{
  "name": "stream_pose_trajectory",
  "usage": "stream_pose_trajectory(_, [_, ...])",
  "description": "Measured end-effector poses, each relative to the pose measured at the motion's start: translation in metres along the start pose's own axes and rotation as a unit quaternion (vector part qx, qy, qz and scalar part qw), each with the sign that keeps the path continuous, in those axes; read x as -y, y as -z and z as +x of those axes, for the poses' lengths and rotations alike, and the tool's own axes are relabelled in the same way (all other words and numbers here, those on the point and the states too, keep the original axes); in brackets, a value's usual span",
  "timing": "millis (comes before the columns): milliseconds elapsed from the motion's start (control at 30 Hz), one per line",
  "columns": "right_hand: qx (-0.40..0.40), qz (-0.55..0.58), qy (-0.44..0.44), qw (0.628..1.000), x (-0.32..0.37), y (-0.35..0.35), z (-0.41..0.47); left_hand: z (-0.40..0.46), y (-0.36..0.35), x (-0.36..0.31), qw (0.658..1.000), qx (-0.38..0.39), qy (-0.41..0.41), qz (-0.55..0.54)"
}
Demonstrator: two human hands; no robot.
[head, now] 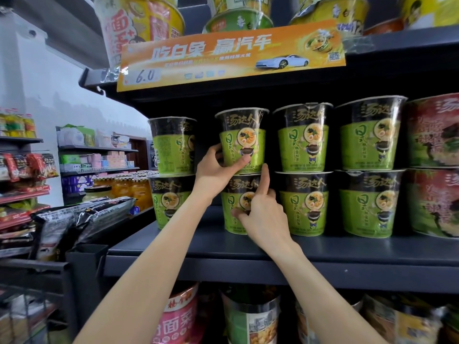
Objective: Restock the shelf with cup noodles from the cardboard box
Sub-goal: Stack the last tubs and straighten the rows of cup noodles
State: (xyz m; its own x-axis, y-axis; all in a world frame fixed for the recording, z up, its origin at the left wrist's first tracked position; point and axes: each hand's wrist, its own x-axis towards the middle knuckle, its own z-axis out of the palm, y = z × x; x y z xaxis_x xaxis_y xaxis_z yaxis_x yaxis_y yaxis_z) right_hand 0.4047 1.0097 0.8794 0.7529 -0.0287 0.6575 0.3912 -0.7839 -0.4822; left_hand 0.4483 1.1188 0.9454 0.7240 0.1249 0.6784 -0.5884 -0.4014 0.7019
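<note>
Orange paper promo banner with white car picture [231,54] at 12 o'clock. Glass jars of yellow fruit [129,192] at 9 o'clock. Black foil snack packets [82,217] just below jars.

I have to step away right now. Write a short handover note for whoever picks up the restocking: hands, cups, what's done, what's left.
Left hand: grips the upper green cup at its lower left side, thumb across the front.
Right hand: touches the lower green cup beneath it, index finger raised to the upper cup's base.
Middle shelf: four green stacks of two, red cups to their right.
Done: the upper cup sits on the lower one but looks tilted and is not yet released.
Left: square it, let go, fetch more. The cardboard box is not in view.
</note>
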Motion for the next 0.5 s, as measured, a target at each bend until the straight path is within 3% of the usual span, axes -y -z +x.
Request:
stream_pose_trajectory(267, [0.013,0.032,-0.01,0.999,0.002,0.007,-0.006,-0.011,0.003,0.002,1.0,0.012,-0.015,0.021])
stream_pose_trajectory(367, [-0.011,-0.013,0.045,0.999,0.006,0.018,-0.021,-0.034,0.025,0.006,0.988,-0.065,-0.133,0.032])
stream_pose_trajectory(433, [-0.035,-0.006,0.117,0.992,0.017,0.022,-0.03,-0.048,0.049,0.014,0.957,-0.156,-0.231,0.078])
stream_pose_trajectory(500, [-0.02,0.045,0.186,0.981,0.037,0.016,-0.031,-0.055,0.076,0.028,0.936,-0.224,-0.254,0.096])
